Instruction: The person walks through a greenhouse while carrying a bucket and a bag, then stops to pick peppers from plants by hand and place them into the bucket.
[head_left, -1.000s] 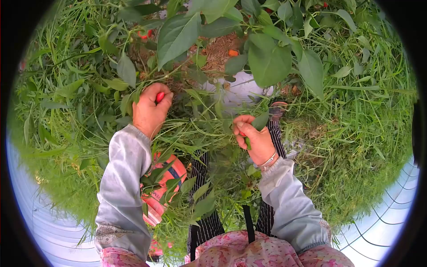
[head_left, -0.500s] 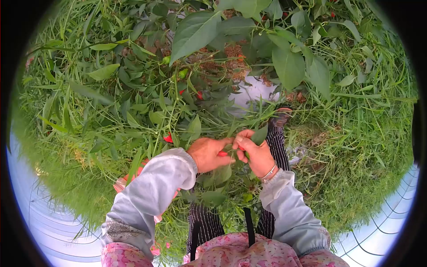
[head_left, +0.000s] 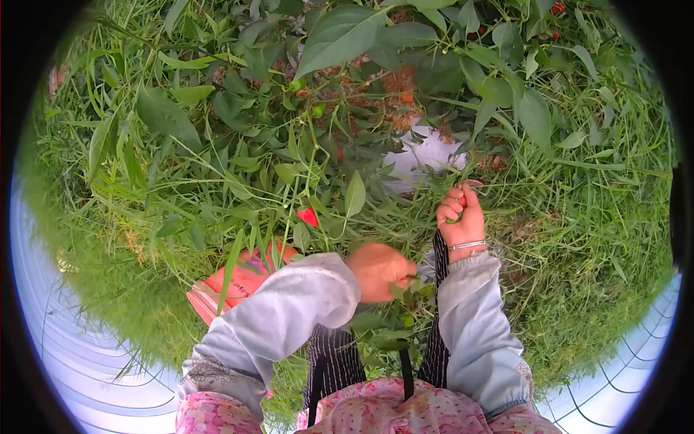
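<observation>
My right hand (head_left: 461,219) is raised above my knee with its fingers curled closed. A bit of a red pepper (head_left: 463,200) shows between them, and a green stem pokes out below. My left hand (head_left: 379,273) is smeared by motion, low over my lap, its fingers drawn together beside green leaves (head_left: 414,291). Whatever it may hold is hidden. Left of it, a red pepper (head_left: 308,217) hangs on a plant stem, apart from both hands.
A red printed bag (head_left: 242,282) lies in the grass under my left forearm. Green peppers (head_left: 318,111) hang further up among the leaves. Pale sheeting (head_left: 423,155) shows on the ground, and large leaves (head_left: 343,40) overhang the top. Tall grass surrounds my legs.
My hands have parted. The right hand moved up and right with the red pepper, while the left moved right and slightly down. More of the red bag shows.
</observation>
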